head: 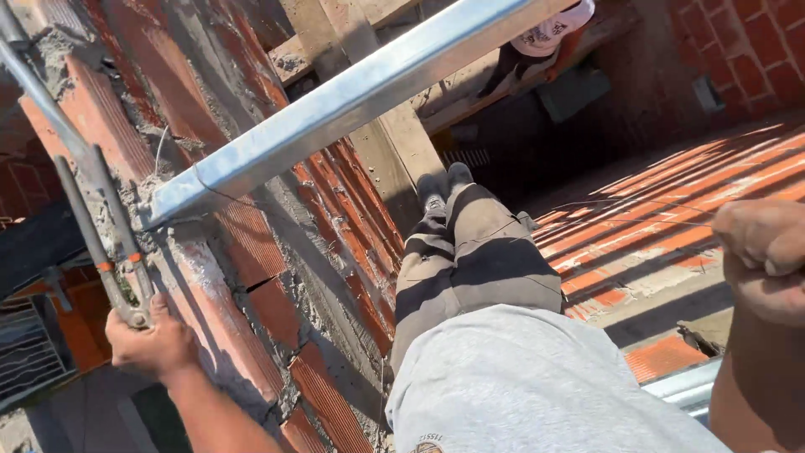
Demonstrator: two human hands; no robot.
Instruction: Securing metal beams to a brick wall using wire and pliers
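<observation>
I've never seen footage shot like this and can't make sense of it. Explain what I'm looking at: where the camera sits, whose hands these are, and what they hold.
The camera is worn on a person's head and looks steeply down, so you see their own legs and grey shirt. They are up beside a red brick wall with rough mortar. The left hand grips the handles of a long pincer-like tool against the wall. The right hand is raised at the picture's edge and seems to pinch a thin wire. A long metal bar rests slanting on the wall top. Far below, another person is at work.
</observation>
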